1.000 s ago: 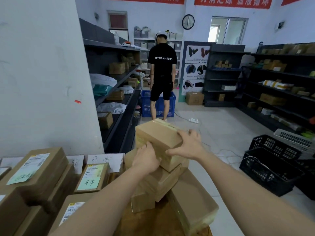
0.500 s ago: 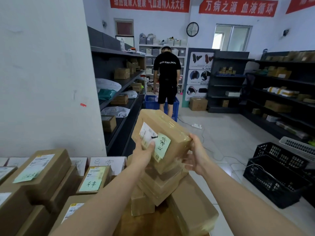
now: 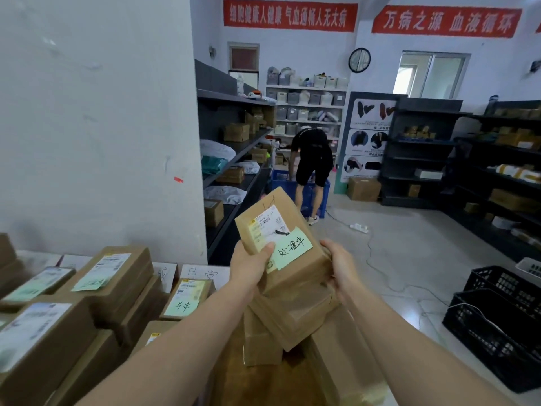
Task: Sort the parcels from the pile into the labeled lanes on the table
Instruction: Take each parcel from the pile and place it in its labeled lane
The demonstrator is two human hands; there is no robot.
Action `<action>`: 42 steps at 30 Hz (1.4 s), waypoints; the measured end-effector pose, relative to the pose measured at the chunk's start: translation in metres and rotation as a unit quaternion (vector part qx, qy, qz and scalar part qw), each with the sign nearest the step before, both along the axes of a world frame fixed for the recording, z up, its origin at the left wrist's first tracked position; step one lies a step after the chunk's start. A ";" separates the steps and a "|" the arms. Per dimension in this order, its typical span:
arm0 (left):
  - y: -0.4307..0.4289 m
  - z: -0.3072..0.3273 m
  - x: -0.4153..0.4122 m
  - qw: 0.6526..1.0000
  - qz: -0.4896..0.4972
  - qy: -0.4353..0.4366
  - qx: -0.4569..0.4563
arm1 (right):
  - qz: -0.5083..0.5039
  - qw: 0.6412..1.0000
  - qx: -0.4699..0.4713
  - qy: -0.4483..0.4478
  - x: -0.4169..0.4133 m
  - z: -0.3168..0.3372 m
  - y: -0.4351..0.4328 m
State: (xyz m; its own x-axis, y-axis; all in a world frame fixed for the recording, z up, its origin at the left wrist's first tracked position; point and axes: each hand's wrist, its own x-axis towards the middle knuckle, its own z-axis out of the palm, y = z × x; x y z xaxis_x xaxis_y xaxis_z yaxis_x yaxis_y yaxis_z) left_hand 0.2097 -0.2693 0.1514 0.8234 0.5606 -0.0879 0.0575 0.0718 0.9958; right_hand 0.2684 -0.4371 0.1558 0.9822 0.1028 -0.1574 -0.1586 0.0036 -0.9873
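Brown parcel (image 3: 285, 238) — green-noted, tilted above pile (image 3: 288, 320)

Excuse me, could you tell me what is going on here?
The left hand and right hand hold a cardboard parcel above the pile, its green handwritten note facing up. Other parcels already lie beside the paper lane labels on the left. Further back, another person bends over a blue crate.
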 end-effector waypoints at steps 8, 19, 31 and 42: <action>0.041 0.012 -0.044 0.999 0.043 -0.006 0.032 | 0.155 0.980 -0.088 -0.089 -0.040 0.010 0.049; 0.143 0.029 -0.160 0.989 0.149 0.009 -0.001 | 0.238 0.964 -0.049 -0.104 -0.113 0.007 0.169; 0.269 0.037 -0.315 0.977 0.209 0.026 0.013 | 0.298 0.950 -0.019 -0.087 -0.247 -0.001 0.311; 0.348 0.029 -0.408 0.977 0.209 0.027 0.000 | 0.310 0.948 -0.039 -0.058 -0.336 -0.012 0.394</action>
